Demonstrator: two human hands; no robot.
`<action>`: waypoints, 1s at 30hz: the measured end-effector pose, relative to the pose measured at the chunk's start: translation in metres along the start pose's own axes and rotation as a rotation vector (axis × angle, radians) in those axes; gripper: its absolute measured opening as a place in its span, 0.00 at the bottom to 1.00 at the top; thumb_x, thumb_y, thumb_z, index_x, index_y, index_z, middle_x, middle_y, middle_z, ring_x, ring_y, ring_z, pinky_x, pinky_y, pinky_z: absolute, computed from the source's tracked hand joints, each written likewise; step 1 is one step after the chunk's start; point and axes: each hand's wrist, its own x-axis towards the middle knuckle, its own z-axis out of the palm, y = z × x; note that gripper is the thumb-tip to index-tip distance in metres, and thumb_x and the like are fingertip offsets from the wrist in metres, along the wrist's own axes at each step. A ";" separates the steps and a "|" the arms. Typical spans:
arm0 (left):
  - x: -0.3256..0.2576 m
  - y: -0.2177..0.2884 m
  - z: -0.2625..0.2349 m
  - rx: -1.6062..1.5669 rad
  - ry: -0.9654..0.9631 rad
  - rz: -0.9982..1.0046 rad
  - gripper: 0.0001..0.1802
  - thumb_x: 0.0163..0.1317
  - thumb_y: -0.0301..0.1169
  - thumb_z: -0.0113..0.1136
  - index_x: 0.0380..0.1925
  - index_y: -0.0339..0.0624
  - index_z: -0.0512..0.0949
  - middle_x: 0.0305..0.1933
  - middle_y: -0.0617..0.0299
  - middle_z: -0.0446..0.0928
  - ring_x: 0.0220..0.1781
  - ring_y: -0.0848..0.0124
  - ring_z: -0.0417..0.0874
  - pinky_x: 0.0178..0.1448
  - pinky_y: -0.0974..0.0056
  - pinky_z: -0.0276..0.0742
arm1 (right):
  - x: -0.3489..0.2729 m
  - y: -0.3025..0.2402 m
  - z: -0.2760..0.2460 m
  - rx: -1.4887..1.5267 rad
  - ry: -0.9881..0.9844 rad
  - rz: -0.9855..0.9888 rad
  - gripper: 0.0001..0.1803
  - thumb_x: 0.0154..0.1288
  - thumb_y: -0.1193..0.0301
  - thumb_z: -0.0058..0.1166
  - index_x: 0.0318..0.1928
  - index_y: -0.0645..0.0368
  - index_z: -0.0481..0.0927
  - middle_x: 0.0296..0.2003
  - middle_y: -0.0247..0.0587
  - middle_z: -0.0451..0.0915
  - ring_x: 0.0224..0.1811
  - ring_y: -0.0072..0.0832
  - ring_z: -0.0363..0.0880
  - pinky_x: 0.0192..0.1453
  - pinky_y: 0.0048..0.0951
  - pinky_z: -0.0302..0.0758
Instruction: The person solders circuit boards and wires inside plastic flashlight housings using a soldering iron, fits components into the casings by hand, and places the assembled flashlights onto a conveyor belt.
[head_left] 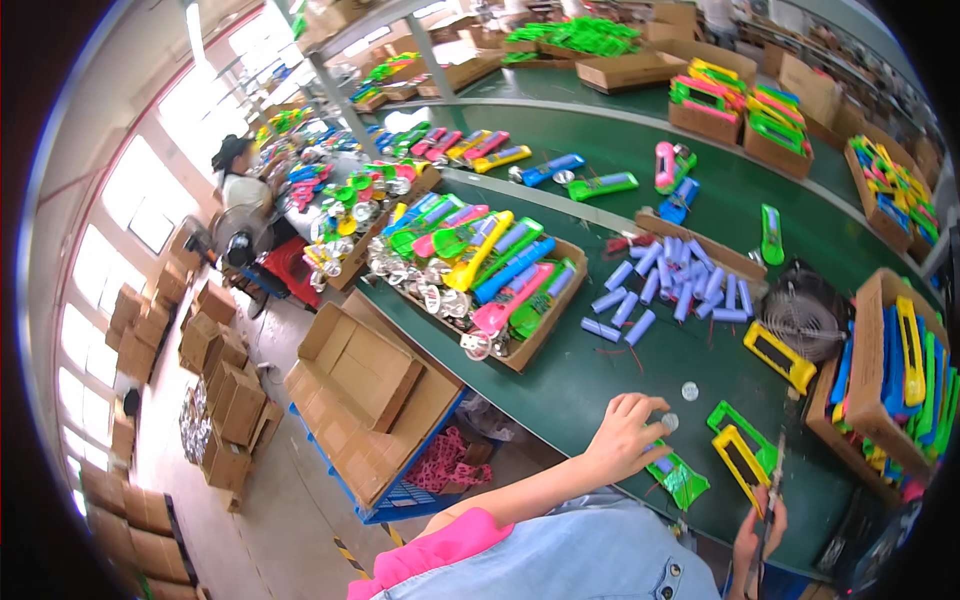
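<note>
My left hand (625, 438) is above the near edge of the green bench, its thumb and forefinger curved around a small clear round disc (670, 422). Just below it lies a green plastic casing (682, 480) with a blue part and thin wires. A second clear disc (690, 391) rests on the bench farther off. At the right, my right hand (758, 530) is closed around a long thin dark tool (776, 480), whose exact kind I cannot make out. Beside that tool, a yellow frame-shaped casing (740, 462) overlaps a green one (732, 418).
Purple cylindrical cells (690, 280) with wires lie in a pile. A box of colourful casings (470, 260) stands left of them. A round fan (803, 312), a yellow casing (780, 358) and a filled carton (872, 400) are at right. Another person (243, 185) sits far left.
</note>
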 end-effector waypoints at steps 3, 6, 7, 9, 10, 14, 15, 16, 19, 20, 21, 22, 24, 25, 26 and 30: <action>0.013 0.013 -0.012 -0.028 0.148 0.116 0.10 0.40 0.30 0.66 0.26 0.46 0.77 0.40 0.62 0.74 0.42 0.60 0.73 0.44 0.56 0.66 | 0.023 -0.020 0.020 -0.070 -0.361 0.471 0.09 0.62 0.77 0.47 0.42 0.63 0.78 0.35 0.46 0.80 0.41 0.32 0.80 0.46 0.26 0.73; 0.026 0.017 -0.041 0.015 0.017 0.106 0.08 0.40 0.25 0.65 0.25 0.43 0.78 0.35 0.63 0.75 0.37 0.63 0.74 0.41 0.60 0.67 | 0.046 -0.008 0.035 -0.140 -0.381 0.003 0.22 0.49 0.82 0.50 0.47 0.52 0.76 0.37 0.48 0.79 0.27 0.41 0.77 0.32 0.31 0.72; 0.030 0.015 -0.043 -0.060 -0.119 0.094 0.08 0.41 0.24 0.64 0.25 0.43 0.78 0.33 0.63 0.75 0.36 0.64 0.74 0.40 0.61 0.67 | 0.045 -0.002 0.038 -0.062 -0.388 0.084 0.21 0.48 0.84 0.48 0.45 0.55 0.76 0.41 0.46 0.79 0.32 0.42 0.78 0.36 0.30 0.74; 0.034 0.011 -0.033 -0.160 -0.291 0.112 0.08 0.41 0.23 0.63 0.26 0.43 0.79 0.32 0.63 0.74 0.35 0.65 0.74 0.39 0.63 0.67 | 0.046 0.004 0.043 -0.028 -0.379 0.021 0.21 0.49 0.85 0.49 0.46 0.56 0.73 0.45 0.44 0.78 0.42 0.38 0.79 0.46 0.29 0.74; 0.037 0.012 -0.023 -0.154 -0.366 0.212 0.09 0.41 0.23 0.63 0.26 0.43 0.79 0.32 0.63 0.73 0.35 0.65 0.73 0.39 0.63 0.67 | 0.044 0.008 0.041 -0.060 -0.360 0.053 0.21 0.49 0.85 0.49 0.46 0.56 0.73 0.45 0.44 0.78 0.42 0.38 0.79 0.46 0.29 0.74; 0.040 0.022 0.018 -0.194 -0.566 0.454 0.09 0.41 0.24 0.63 0.27 0.42 0.79 0.32 0.63 0.71 0.35 0.65 0.71 0.38 0.63 0.66 | 0.041 -0.002 0.030 -0.055 -0.393 -0.150 0.25 0.53 0.80 0.49 0.54 0.55 0.64 0.44 0.50 0.75 0.49 0.47 0.74 0.53 0.38 0.72; 0.036 0.025 0.029 -0.205 -0.607 0.464 0.08 0.43 0.25 0.60 0.27 0.43 0.78 0.34 0.62 0.69 0.37 0.65 0.70 0.39 0.63 0.65 | 0.035 0.000 0.030 -0.079 -0.366 -0.158 0.25 0.53 0.80 0.49 0.53 0.55 0.64 0.44 0.50 0.75 0.47 0.46 0.74 0.51 0.37 0.73; 0.032 0.028 0.035 -0.208 -0.612 0.467 0.08 0.43 0.25 0.60 0.27 0.43 0.78 0.34 0.62 0.69 0.37 0.65 0.70 0.39 0.63 0.65 | 0.031 0.001 0.029 -0.100 -0.339 -0.168 0.25 0.53 0.79 0.49 0.53 0.55 0.63 0.43 0.49 0.76 0.46 0.45 0.75 0.49 0.36 0.74; 0.021 0.032 0.044 -0.115 -0.661 0.553 0.07 0.46 0.28 0.53 0.27 0.44 0.78 0.38 0.60 0.69 0.41 0.64 0.70 0.47 0.59 0.65 | 0.029 -0.008 0.025 -0.080 -0.366 -0.099 0.23 0.54 0.79 0.50 0.52 0.55 0.64 0.41 0.47 0.76 0.43 0.43 0.77 0.43 0.35 0.75; 0.018 0.032 0.045 -0.103 -0.660 0.547 0.07 0.46 0.28 0.53 0.27 0.44 0.78 0.38 0.60 0.69 0.41 0.64 0.70 0.47 0.59 0.65 | 0.029 -0.012 0.023 -0.068 -0.366 -0.107 0.23 0.54 0.79 0.50 0.52 0.55 0.64 0.41 0.47 0.76 0.43 0.43 0.77 0.43 0.35 0.75; 0.016 0.030 0.045 -0.150 -0.643 0.555 0.07 0.45 0.28 0.55 0.27 0.44 0.77 0.39 0.59 0.70 0.42 0.63 0.70 0.50 0.58 0.64 | 0.028 -0.015 0.021 -0.063 -0.419 -0.062 0.24 0.54 0.79 0.50 0.52 0.55 0.64 0.41 0.47 0.76 0.41 0.42 0.77 0.41 0.34 0.76; 0.017 0.029 0.045 -0.201 -0.628 0.568 0.07 0.45 0.29 0.56 0.27 0.44 0.77 0.40 0.59 0.70 0.44 0.63 0.71 0.52 0.57 0.64 | 0.026 -0.016 0.018 -0.063 -0.472 -0.015 0.24 0.54 0.78 0.50 0.53 0.54 0.63 0.41 0.46 0.76 0.40 0.41 0.78 0.38 0.33 0.76; 0.019 0.025 0.040 -0.265 -0.646 0.518 0.06 0.45 0.26 0.59 0.26 0.43 0.78 0.45 0.57 0.71 0.49 0.60 0.70 0.55 0.56 0.64 | 0.020 -0.013 0.020 0.009 -0.532 0.075 0.26 0.53 0.77 0.52 0.54 0.53 0.62 0.40 0.46 0.77 0.38 0.41 0.78 0.37 0.33 0.76; 0.019 0.022 0.038 -0.496 -0.651 0.357 0.06 0.45 0.25 0.61 0.26 0.42 0.79 0.46 0.57 0.72 0.50 0.59 0.71 0.55 0.57 0.65 | 0.019 -0.013 0.022 -0.017 -0.524 -0.002 0.27 0.53 0.77 0.53 0.54 0.53 0.62 0.41 0.46 0.77 0.38 0.41 0.78 0.37 0.33 0.76; 0.018 0.018 0.035 -0.726 -0.646 0.191 0.05 0.45 0.23 0.62 0.26 0.42 0.79 0.47 0.56 0.72 0.51 0.59 0.71 0.55 0.57 0.66 | 0.019 -0.012 0.023 -0.044 -0.515 -0.076 0.27 0.52 0.77 0.54 0.54 0.53 0.62 0.41 0.46 0.77 0.37 0.41 0.79 0.36 0.33 0.76; 0.001 0.004 0.036 -1.163 -0.434 -0.302 0.04 0.47 0.19 0.62 0.26 0.35 0.80 0.47 0.54 0.74 0.49 0.65 0.74 0.50 0.63 0.71 | 0.021 -0.019 0.031 0.095 -0.485 -0.104 0.26 0.52 0.77 0.55 0.53 0.52 0.64 0.41 0.46 0.77 0.36 0.40 0.79 0.36 0.34 0.77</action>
